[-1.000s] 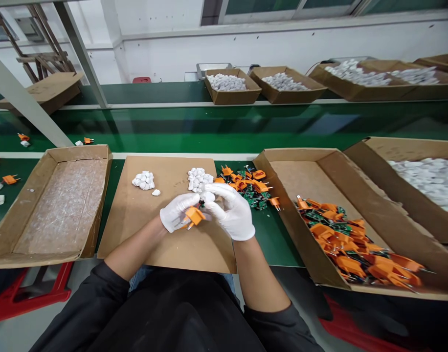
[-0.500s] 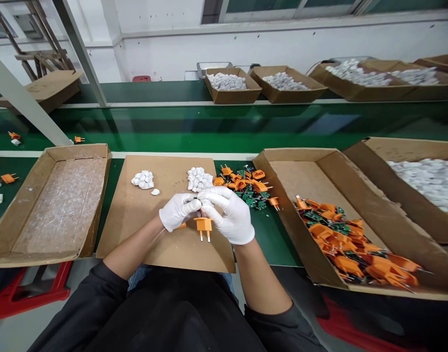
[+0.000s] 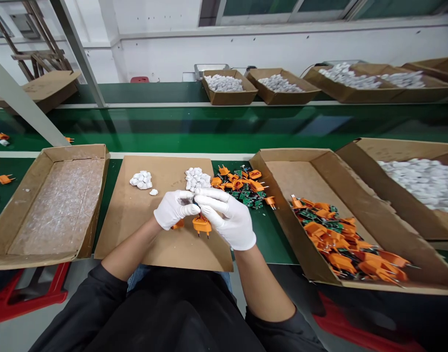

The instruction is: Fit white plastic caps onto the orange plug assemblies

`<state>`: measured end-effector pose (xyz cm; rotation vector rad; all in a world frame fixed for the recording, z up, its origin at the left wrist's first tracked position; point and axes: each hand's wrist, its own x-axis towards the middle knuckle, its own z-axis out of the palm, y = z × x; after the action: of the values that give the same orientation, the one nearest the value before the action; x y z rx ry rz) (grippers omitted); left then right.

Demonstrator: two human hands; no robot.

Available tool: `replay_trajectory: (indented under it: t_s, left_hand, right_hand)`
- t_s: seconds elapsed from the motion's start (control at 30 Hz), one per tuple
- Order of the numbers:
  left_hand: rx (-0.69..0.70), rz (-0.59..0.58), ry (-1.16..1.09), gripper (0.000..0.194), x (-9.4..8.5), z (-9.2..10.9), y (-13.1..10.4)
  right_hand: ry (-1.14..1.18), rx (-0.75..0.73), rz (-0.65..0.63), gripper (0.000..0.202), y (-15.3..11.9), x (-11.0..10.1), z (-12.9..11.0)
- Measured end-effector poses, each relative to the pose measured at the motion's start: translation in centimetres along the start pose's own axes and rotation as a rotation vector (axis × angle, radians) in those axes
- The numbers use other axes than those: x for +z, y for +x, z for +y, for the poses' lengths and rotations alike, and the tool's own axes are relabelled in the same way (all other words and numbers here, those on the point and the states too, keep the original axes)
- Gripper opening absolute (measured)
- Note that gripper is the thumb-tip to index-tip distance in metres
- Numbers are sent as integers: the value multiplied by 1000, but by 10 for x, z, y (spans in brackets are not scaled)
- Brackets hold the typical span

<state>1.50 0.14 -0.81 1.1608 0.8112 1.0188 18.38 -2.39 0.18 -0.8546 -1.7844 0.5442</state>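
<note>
Both my hands wear white gloves and meet above the cardboard sheet. My left hand (image 3: 176,210) and my right hand (image 3: 229,217) pinch together on the board end of an orange two-pin plug (image 3: 202,225). Its housing hangs just below the fingers, pins pointing toward me. The small part between my fingertips is mostly covered by the gloves. Another orange piece (image 3: 178,224) shows partly beneath my left hand. Behind the hands lies a pile of white wrapped pieces (image 3: 197,179); farther left are a second white pile (image 3: 141,180) and a single white piece (image 3: 154,192).
Orange plugs with green circuit boards (image 3: 242,186) are heaped right of the cardboard sheet (image 3: 136,244). More fill part of the right cardboard box (image 3: 282,215). On the left stands a shallow box (image 3: 99,210) lined with clear plastic. Boxes of white pieces (image 3: 227,100) line the back shelf.
The orange plug has tilted, so its pins look shorter and its housing shows more of its face. My fingers have shifted slightly around the held end. The whole view has moved a little.
</note>
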Motion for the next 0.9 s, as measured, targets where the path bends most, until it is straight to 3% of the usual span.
replay_trajectory:
  t_s: [0.1, 0.23, 0.33, 0.43, 0.7, 0.9]
  left_hand:
    - [-1, 13, -13, 41, 2, 2, -3]
    - [65, -12, 86, 38, -1, 0, -6]
    - [151, -9, 231, 36, -2, 4, -8]
    - [187, -19, 385, 32, 1, 11, -11]
    - [366, -12, 559, 22, 5, 18, -13]
    - [378, -22, 584, 24, 3, 16, -10]
  right_hand:
    - [95, 10, -68, 24, -2, -4, 2]
    - [210, 232, -34, 29, -1, -6, 1]
    - [242, 415, -155, 35, 2, -8, -5]
    - [272, 508, -259, 35, 4, -13, -12]
    - [380, 549, -215, 30, 0, -11, -12]
    - [398, 483, -164, 33, -2, -6, -8]
